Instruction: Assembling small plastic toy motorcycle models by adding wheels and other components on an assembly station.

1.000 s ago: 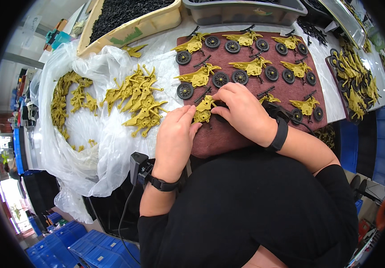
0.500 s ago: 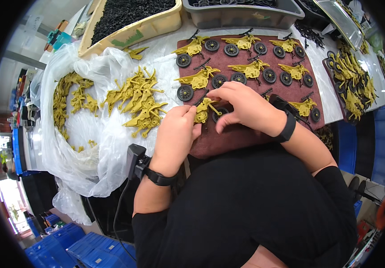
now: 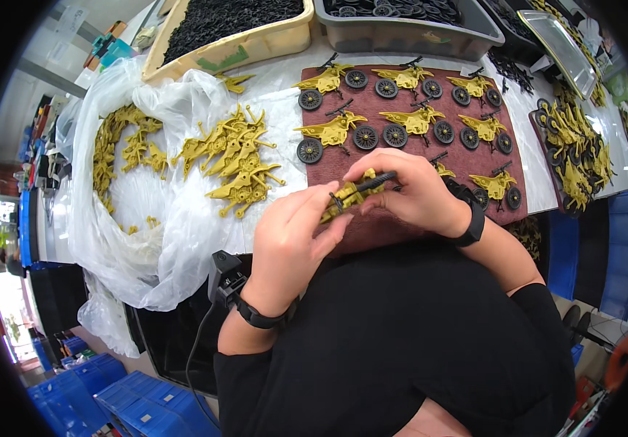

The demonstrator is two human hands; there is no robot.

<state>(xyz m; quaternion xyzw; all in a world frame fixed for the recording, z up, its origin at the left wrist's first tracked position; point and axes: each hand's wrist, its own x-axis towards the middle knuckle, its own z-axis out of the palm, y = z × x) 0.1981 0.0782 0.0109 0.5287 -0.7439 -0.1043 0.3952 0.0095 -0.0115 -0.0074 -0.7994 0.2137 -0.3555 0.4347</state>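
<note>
Above the near left part of a maroon cloth [image 3: 372, 237], both my hands hold one yellow toy motorcycle frame [image 3: 357, 191], turned on its side. My left hand [image 3: 293, 227] is closed on its left end, the thumb bent under it. At the other end, a black wheel [image 3: 376, 181] shows edge-on against the frame, and my right hand [image 3: 410, 191] grips there with fingers and thumb. My fingers hide how far wheel and frame are joined. Beyond them lie rows of yellow toy motorcycles [image 3: 330, 130] with black handlebars, with black wheels [image 3: 365, 137] beside or under the frames.
Left of the cloth lies a pile of yellow frames [image 3: 237, 164], next to a clear plastic bag [image 3: 175, 262] holding more. A cream bin [image 3: 237, 57] and a grey bin [image 3: 416, 38] of black parts stand at the back. Farther right, a tray [image 3: 558, 175] bears heaped toys.
My right hand has closed from an open pinch and now grips the toy with a wheel against it. Both hands have tilted the toy, which was lower over the cloth in my left hand.
</note>
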